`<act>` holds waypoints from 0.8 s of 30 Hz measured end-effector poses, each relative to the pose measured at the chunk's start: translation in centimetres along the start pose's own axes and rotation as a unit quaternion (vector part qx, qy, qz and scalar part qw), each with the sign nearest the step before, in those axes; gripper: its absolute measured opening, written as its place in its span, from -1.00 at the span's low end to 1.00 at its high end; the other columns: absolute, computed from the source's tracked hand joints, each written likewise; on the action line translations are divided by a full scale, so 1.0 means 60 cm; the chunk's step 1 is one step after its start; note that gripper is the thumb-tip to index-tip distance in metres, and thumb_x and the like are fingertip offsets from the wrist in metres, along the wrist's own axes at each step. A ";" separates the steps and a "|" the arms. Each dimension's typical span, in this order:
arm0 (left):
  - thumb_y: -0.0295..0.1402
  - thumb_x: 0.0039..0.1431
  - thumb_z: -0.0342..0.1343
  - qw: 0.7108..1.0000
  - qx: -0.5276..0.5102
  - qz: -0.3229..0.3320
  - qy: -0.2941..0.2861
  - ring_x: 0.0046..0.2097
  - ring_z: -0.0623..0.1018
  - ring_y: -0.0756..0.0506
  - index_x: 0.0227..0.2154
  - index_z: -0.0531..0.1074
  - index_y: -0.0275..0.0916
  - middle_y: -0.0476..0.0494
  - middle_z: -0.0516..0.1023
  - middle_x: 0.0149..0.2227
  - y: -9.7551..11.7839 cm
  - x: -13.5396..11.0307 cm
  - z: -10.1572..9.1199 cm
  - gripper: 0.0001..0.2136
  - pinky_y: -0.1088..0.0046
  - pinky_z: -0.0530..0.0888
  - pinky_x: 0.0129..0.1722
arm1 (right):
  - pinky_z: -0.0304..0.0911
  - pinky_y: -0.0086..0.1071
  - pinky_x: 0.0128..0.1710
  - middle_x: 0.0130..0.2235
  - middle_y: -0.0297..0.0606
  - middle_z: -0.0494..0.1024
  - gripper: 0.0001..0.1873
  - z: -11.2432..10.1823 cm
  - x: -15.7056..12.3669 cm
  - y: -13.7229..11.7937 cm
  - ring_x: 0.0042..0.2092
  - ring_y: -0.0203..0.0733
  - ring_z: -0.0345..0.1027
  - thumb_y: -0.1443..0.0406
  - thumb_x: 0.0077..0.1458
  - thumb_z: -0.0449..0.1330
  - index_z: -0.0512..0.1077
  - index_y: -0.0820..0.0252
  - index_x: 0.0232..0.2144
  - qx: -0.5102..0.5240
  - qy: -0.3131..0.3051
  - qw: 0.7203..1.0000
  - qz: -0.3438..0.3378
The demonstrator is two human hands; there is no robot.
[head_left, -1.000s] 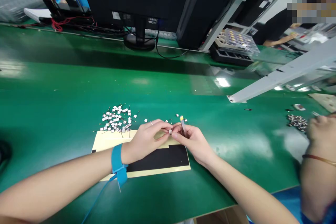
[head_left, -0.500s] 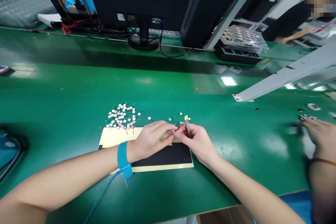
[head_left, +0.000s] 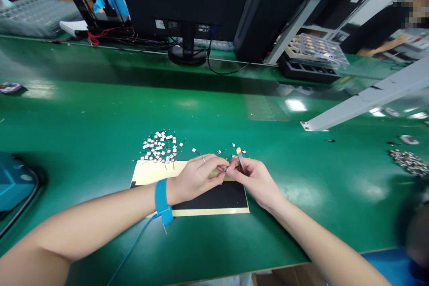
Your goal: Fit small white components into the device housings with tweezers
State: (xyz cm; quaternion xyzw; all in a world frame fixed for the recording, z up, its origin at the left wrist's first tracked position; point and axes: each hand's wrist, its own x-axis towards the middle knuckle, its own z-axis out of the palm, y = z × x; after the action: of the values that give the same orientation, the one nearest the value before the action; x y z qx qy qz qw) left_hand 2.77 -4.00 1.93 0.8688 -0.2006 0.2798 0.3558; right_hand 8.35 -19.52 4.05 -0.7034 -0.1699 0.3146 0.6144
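Observation:
My left hand [head_left: 197, 176] and my right hand [head_left: 254, 178] meet over a yellow-backed sheet [head_left: 147, 172] with a black area, lying on the green table [head_left: 214, 111]. Both pinch a tiny silver part [head_left: 225, 170] between their fingertips. My right hand also grips tweezers with a yellow tip [head_left: 239, 156]. A blue wrist strap [head_left: 162, 201] with a cord circles my left wrist. A pile of small silver parts [head_left: 159, 147] lies just beyond the sheet, left of my hands. A few loose parts [head_left: 234, 147] lie near the tweezers.
A monitor stand [head_left: 187, 51] and cables sit at the table's far edge. A black tray stack [head_left: 310, 60] stands at the back right. A grey metal rail [head_left: 365, 98] slants over the right side. Another pile of parts [head_left: 409, 161] lies far right. A blue object [head_left: 13, 183] is at the left edge.
The view has shifted slightly, so my hands sit a little further right. A co-worker's hand at the far right has pulled back out of clear view. My pinch on the part is unchanged.

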 end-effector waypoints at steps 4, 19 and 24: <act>-0.50 0.01 0.05 1.000 0.005 0.004 0.010 -0.41 0.47 0.05 -0.35 0.31 -0.30 -0.04 0.49 -0.43 0.001 -0.001 0.001 -0.90 0.61 0.41 -0.38 | 0.04 -0.48 -0.47 -0.55 -0.36 0.33 -0.81 0.002 -0.001 0.004 -0.47 -0.36 0.14 0.25 -0.15 0.23 0.34 0.27 -0.60 -0.026 0.016 1.000 -0.003; -0.43 0.11 -0.01 0.999 0.024 0.003 -0.038 -0.35 0.49 0.05 -0.31 0.27 -0.26 -0.04 0.49 -0.38 0.001 0.001 -0.002 -0.92 0.62 0.42 -0.36 | -0.01 -0.54 -0.60 -0.59 -0.43 0.25 -0.71 -0.016 0.011 0.003 -0.57 -0.44 0.08 0.17 -0.16 0.22 0.33 0.28 -0.44 -0.078 -0.004 0.996 -0.033; -0.48 0.08 0.02 0.979 0.157 0.009 -0.127 -0.23 0.47 -0.07 -0.25 0.31 -0.30 -0.13 0.48 -0.29 -0.029 0.031 -0.052 -0.85 0.45 0.43 -0.24 | -0.13 -0.52 -0.61 -0.67 -0.51 0.04 -0.83 -0.035 0.015 0.003 -0.62 -0.44 -0.11 0.25 -0.08 0.16 0.33 0.29 -0.46 -0.227 0.073 0.966 -0.096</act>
State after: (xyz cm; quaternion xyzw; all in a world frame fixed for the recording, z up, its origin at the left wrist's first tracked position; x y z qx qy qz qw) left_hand 4.03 -0.83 4.07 0.9405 -0.2049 0.1986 0.1843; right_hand 10.38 -20.60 3.77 -0.8259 -0.2580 0.1552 0.4766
